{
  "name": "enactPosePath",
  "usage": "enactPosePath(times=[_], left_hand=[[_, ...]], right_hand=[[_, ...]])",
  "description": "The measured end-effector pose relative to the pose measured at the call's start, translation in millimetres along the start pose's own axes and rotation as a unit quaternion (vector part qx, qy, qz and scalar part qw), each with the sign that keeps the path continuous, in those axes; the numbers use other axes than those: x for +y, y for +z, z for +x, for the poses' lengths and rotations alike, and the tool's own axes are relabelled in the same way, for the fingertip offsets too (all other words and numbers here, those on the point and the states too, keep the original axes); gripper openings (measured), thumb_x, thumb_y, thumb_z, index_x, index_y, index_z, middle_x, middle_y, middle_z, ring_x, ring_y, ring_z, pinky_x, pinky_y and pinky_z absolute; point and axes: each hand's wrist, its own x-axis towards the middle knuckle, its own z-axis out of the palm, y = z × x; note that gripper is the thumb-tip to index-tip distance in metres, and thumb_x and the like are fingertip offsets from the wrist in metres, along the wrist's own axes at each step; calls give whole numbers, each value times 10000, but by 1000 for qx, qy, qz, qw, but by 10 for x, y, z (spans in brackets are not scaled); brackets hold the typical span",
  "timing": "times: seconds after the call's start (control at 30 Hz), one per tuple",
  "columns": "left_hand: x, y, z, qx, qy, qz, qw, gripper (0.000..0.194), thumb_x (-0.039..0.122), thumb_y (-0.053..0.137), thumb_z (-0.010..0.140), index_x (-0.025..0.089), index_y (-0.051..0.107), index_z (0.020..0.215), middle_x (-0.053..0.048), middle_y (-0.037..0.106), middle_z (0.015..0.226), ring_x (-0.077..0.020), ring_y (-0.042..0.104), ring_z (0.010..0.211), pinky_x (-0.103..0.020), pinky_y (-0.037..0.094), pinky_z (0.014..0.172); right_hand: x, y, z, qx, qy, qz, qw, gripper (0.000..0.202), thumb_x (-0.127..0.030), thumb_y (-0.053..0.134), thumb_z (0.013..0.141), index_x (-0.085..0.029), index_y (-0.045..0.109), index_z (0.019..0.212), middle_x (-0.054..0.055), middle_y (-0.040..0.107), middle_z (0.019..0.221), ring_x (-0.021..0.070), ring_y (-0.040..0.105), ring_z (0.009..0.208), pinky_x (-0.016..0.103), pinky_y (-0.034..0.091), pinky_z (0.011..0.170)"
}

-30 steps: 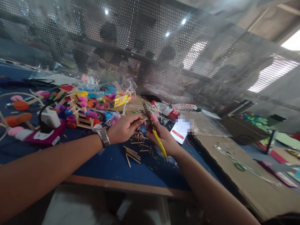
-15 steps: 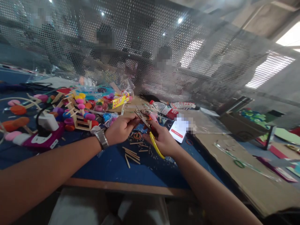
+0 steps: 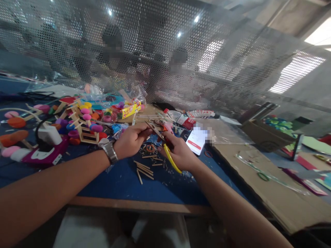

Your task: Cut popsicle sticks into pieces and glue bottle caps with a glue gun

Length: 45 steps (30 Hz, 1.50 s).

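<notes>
My right hand grips a pair of scissors with yellow handles, the blades pointing away and to the left. Beside the blades, my left hand, with a metal watch on its wrist, is closed in a pinch. What its fingertips hold is too small and hidden to make out. Below the hands, several thin wooden sticks lie on the blue tabletop among small scraps. An orange rubber band lies just behind them.
At left are a purple power strip and colourful stick-built pieces. Behind the hands lies a red-labelled bottle. A lit phone is right of my right hand. Cardboard covers the right side; a perforated screen stands behind.
Both hands stay close together over the same spot. The scissor blades look closer together than before. The whole view has shifted slightly.
</notes>
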Motion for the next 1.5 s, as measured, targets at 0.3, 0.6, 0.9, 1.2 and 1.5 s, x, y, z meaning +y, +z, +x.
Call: enactPosePath(times=[0.3,0.6,0.9,1.2,1.5], left_hand=[[19,-9,6,2,-4,6,1000,249,323,492,984,167,637,855,-14,632,733,-148,586,723,-249,494,659],[61,-23,6,-1,-8,18,1000,196,228,491,968,172,618,830,10,565,632,-139,561,662,-247,459,626],[109,-37,4,-7,-19,3,1000,216,292,475,1001,164,625,912,-2,603,704,-122,534,634,-232,425,587],[44,-18,-23,-8,-20,-17,1000,228,281,450,1012,185,606,1147,46,507,643,-100,467,556,-221,395,559],[27,-13,-47,3,-31,4,1000,213,290,437,1007,191,570,1140,55,519,634,-108,485,557,-225,398,572]], right_hand=[[-3,-5,-4,4,-11,-7,1000,171,-314,564,804,-205,543,934,-53,427,599,137,392,536,278,315,546],[46,23,5,19,-1,-43,999,66,-275,518,804,-227,525,849,-36,461,592,145,400,526,285,329,548],[181,45,53,40,55,26,997,236,-389,580,806,-201,592,948,-24,528,658,151,451,585,265,339,555],[276,-5,152,51,164,-78,982,441,-314,698,681,-228,604,1103,-57,548,584,165,480,528,265,349,532],[310,39,141,86,110,-39,989,382,-329,594,766,-197,608,1124,-43,586,606,168,526,540,272,401,554]])
